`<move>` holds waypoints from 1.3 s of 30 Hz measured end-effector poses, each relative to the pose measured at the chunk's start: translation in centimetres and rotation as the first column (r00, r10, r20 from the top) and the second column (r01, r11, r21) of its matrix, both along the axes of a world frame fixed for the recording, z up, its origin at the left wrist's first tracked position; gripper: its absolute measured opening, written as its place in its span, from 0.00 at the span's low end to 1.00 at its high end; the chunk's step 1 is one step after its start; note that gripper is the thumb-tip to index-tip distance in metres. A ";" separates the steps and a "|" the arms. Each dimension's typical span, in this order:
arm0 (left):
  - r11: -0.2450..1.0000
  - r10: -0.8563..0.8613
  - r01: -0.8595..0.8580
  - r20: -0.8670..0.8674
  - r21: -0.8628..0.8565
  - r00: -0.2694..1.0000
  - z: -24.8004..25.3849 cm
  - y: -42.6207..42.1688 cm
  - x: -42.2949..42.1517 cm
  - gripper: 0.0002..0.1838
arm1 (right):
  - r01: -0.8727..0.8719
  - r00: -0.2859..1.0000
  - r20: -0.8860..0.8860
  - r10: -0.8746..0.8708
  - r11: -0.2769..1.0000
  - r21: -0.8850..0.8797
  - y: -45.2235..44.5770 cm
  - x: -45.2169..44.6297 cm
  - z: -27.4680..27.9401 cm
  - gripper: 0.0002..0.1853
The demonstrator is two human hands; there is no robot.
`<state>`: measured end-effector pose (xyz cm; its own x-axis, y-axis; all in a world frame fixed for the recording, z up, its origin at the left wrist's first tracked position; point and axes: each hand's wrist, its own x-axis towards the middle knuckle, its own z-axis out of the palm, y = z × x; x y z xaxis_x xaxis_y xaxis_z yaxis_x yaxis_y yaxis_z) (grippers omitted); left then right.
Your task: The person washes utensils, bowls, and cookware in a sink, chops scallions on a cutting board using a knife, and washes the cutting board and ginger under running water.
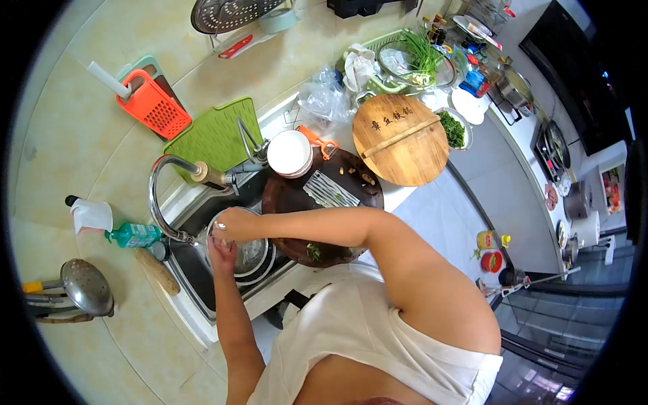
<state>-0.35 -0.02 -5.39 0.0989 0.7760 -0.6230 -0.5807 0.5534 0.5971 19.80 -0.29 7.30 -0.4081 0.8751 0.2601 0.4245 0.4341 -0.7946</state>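
My right hand [236, 224] and my left hand [221, 254] meet below the faucet [156, 196], over the sink. The right fingers are curled down against the left ones, and a small whitish patch shows where they touch. I cannot make out whether it is water, foam or an object. Below and beside my hands, a metal bowl [265, 265] sits in the dark sink [192, 273], with what looks like water inside. The left fingers are bent in and partly covered by the right hand.
To the right lies a round dark chopping board [290, 246] with a cleaver-like blade [331, 191], scraps and an orange peeler [317, 140]. Stacked white bowls [290, 154] and a wooden lid [399, 140] stand behind. A green soap bottle [137, 235] is left of the sink.
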 end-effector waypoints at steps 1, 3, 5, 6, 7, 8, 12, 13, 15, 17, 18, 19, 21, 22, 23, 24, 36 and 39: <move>0.999 -0.044 0.043 0.022 0.023 0.999 1.1 0.5 0.7 0.22 | -0.010 1.000 -0.018 0.011 0.999 0.041 -1.0 1.9 1.7 0.17; 0.995 -0.092 0.091 0.013 0.035 0.996 1.8 1.4 1.5 0.24 | -0.030 1.000 0.006 0.030 0.997 0.070 -3.0 6.1 5.8 0.13; 0.995 -0.098 0.098 -0.041 0.012 0.994 1.2 2.8 1.2 0.26 | -0.043 0.999 -0.001 0.043 0.993 0.110 -4.6 10.6 9.7 0.11; 0.996 -0.088 0.089 -0.058 0.013 0.994 0.6 3.4 0.8 0.26 | -0.044 0.997 -0.050 0.052 0.986 0.161 -5.5 12.9 11.5 0.10; 0.997 -0.077 0.078 -0.074 0.012 0.994 0.0 4.0 0.2 0.26 | 0.052 0.980 -0.198 -0.027 0.991 0.121 -6.7 14.9 13.3 0.10; 0.998 -0.065 0.067 -0.090 0.011 0.994 -0.7 4.6 -0.5 0.26 | 0.139 0.935 -0.338 -0.109 0.988 0.067 -7.8 17.0 15.0 0.11; 0.999 -0.016 0.010 -0.110 -0.048 0.994 -3.1 6.3 -3.2 0.24 | 0.397 0.722 -0.612 -0.323 0.918 -0.016 -10.3 26.4 20.0 0.14; 0.998 0.038 -0.045 -0.116 -0.054 0.993 -3.5 6.4 -3.4 0.23 | 0.525 0.679 -0.598 -0.426 0.851 -0.011 -10.8 28.3 21.6 0.15; 0.993 0.066 -0.081 -0.172 -0.082 0.983 -3.6 6.1 -3.5 0.24 | 0.714 0.547 -0.642 -0.537 0.700 0.023 -10.8 32.1 23.6 0.17; 0.990 0.079 -0.100 -0.195 -0.099 0.978 -3.7 5.9 -3.4 0.24 | 0.803 0.404 -0.770 -0.494 0.595 0.039 -9.7 35.8 24.5 0.18; 0.989 0.082 -0.103 -0.192 -0.103 0.978 -4.0 5.8 -3.5 0.25 | 0.823 0.334 -0.835 -0.438 0.567 0.032 -8.9 37.5 24.8 0.18; 0.989 0.085 -0.106 -0.187 -0.107 0.979 -4.3 5.6 -3.5 0.25 | 0.842 0.309 -0.851 -0.425 0.538 0.037 -7.9 39.5 24.9 0.18; 0.987 0.083 -0.109 -0.206 -0.116 0.975 -4.3 4.9 -3.1 0.25 | 0.867 0.241 -0.895 -0.376 0.498 0.024 -5.5 42.6 24.9 0.17; 0.986 0.081 -0.111 -0.228 -0.123 0.970 -3.9 4.3 -2.8 0.24 | 0.875 0.188 -0.913 -0.362 0.483 -0.012 -4.1 43.9 24.9 0.17; 0.985 0.079 -0.114 -0.250 -0.130 0.965 -3.6 3.8 -2.4 0.24 | 0.869 0.128 -0.937 -0.325 0.493 -0.052 -2.5 45.2 24.8 0.16; 0.985 0.082 -0.116 -0.242 -0.127 0.967 -3.6 3.3 -2.2 0.23 | 0.858 0.066 -0.955 -0.289 0.505 -0.094 -0.8 46.5 24.7 0.15; 0.971 0.155 -0.190 -0.222 -0.142 0.963 -4.5 -0.9 -3.3 0.21 | 0.930 0.334 -0.585 -0.739 0.359 0.078 9.8 51.3 24.5 0.16; 0.975 0.159 -0.184 -0.189 -0.127 0.969 -5.9 -1.7 -4.7 0.20 | 0.398 -0.028 0.307 -0.951 0.271 0.876 11.2 52.8 27.4 0.15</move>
